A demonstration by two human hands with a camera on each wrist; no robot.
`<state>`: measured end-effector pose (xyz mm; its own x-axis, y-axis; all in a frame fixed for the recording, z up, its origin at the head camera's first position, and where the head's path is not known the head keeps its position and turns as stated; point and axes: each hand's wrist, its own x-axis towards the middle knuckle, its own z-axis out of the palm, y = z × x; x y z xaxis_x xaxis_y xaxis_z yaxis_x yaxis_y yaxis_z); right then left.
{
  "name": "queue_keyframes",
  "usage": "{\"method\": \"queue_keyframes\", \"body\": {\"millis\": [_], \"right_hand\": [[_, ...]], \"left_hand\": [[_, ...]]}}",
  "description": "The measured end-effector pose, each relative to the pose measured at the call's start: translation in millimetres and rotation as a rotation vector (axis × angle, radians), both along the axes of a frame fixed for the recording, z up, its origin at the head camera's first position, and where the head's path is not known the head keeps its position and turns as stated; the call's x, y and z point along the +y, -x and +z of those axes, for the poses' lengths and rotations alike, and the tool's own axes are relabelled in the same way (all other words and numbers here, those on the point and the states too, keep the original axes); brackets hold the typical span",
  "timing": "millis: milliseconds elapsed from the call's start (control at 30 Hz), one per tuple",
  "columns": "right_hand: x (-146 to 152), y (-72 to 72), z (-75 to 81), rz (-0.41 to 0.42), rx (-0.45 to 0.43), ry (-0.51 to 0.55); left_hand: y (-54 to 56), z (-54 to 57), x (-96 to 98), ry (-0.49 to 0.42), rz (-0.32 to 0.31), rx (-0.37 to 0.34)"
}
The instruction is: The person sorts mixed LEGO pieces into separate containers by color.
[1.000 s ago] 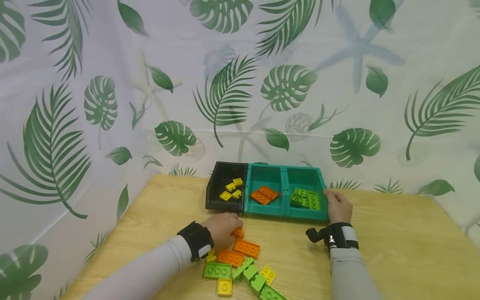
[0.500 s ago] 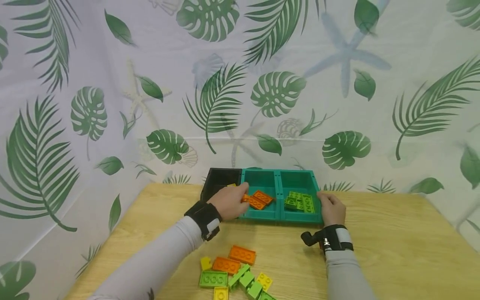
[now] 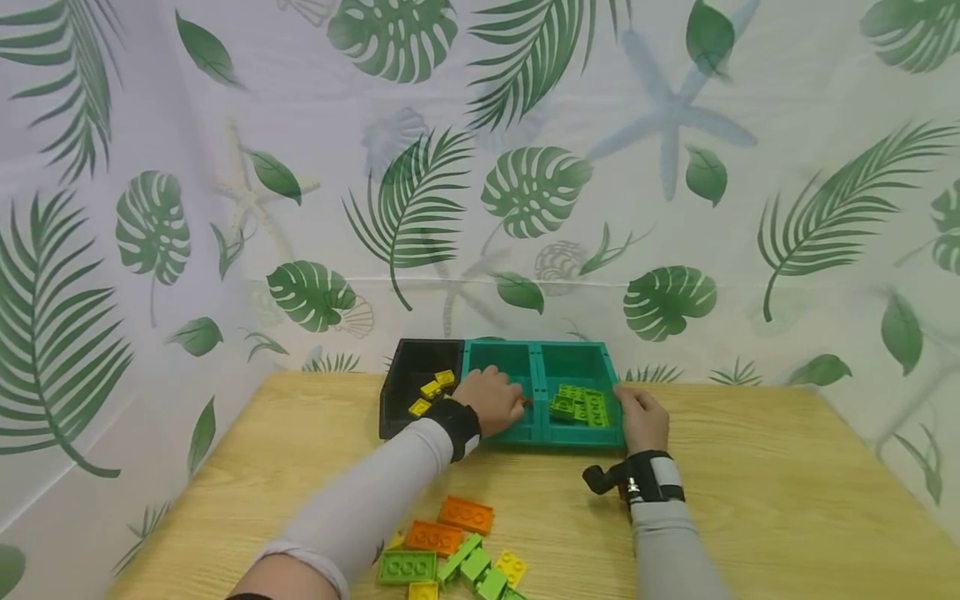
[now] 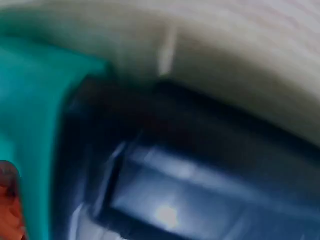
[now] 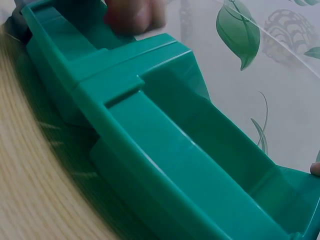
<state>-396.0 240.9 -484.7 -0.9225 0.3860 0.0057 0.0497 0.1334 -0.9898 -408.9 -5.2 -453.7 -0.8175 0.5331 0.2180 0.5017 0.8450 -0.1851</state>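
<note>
My left hand (image 3: pixel 489 402) reaches over the middle teal bin (image 3: pixel 517 354), fingers pointing down, and hides most of that compartment. An orange toy building brick (image 4: pixel 10 217) shows by its fingers in the left wrist view; in the right wrist view the hand is blurred, with reddish orange at its fingertips. My right hand (image 3: pixel 645 418) grips the outer side rim of the right teal bin (image 3: pixel 576 357); a fingertip (image 5: pixel 315 169) shows on that rim. Light green bricks (image 3: pixel 581 406) lie in the right bin. Several yellow bricks (image 3: pixel 433 389) lie in the black bin (image 3: pixel 405 367).
The bins stand joined in a row at the table's back, before a leaf-patterned cloth (image 3: pixel 480 167). Nearer on the wooden table (image 3: pixel 750 483) lie loose orange bricks (image 3: pixel 467 515), green bricks (image 3: pixel 407 567) and yellow bricks (image 3: pixel 512 568), close below my left forearm.
My left hand has carried the orange brick from the pile on the table, past the black bin's front, over the middle bin. My right hand has stayed at the right bin's rim.
</note>
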Motion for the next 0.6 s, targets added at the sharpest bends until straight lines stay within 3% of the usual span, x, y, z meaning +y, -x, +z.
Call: {"method": "queue_keyframes", "body": {"millis": [100, 233, 433, 533, 600], "right_hand": [[-1.5, 0.1, -0.9, 0.000, 0.000, -0.002], [-2.6, 0.6, -2.7, 0.006, 0.003, 0.003], [-2.3, -1.8, -4.0, 0.010, 0.009, 0.007], [-2.0, -1.7, -5.1, 0.006, 0.014, 0.005], [-1.4, -0.5, -5.6, 0.007, 0.019, -0.003]], "left_hand": [[7.1, -10.9, 0.8, 0.061, 0.013, -0.019], [12.8, -15.0, 2.0, 0.046, 0.015, -0.060], [10.1, -13.8, 4.4, 0.129, -0.016, 0.099], [6.6, -10.4, 1.6, 0.125, -0.047, 0.155], [5.3, -7.3, -2.7, 0.092, -0.101, 0.199]]}}
